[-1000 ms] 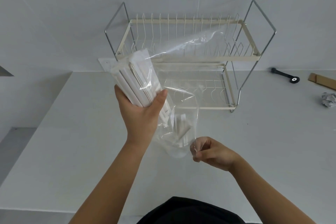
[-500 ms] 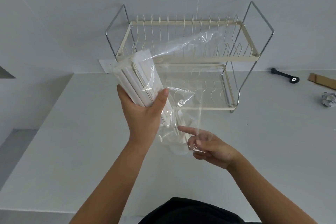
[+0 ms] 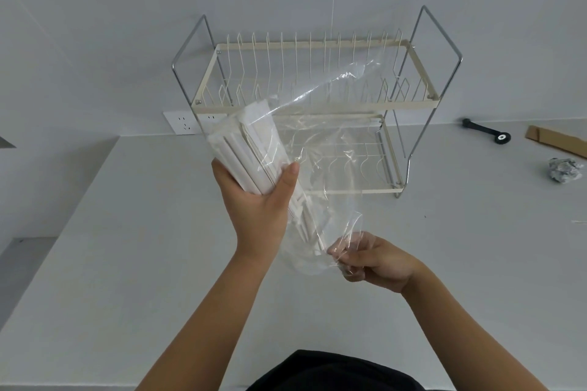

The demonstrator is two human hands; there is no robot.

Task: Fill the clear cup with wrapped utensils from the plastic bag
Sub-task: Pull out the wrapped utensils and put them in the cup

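Observation:
My left hand [image 3: 257, 209] is raised over the white counter, shut around a bundle of white paper-wrapped utensils [image 3: 244, 146] that stands tilted up and to the left. A clear plastic bag [image 3: 320, 149] drapes loosely around the bundle, its mouth flaring up toward the rack. My right hand [image 3: 374, 263], lower and to the right, pinches the bag's bottom corner. The bundle's lower ends show through the film between my hands. No clear cup appears anywhere in view.
A cream two-tier wire dish rack [image 3: 317, 105] stands against the wall behind the bag. At the far right of the counter [image 3: 127, 263] lie a black tool [image 3: 486, 131], a strip of cardboard [image 3: 559, 140] and a crumpled foil ball [image 3: 565, 170]. A wall socket [image 3: 182, 122] sits left of the rack.
My right hand let go of the bag briefly with a finger extended, then closed again on its lower corner. The left hand kept the bundle in place while the film shifted and billowed.

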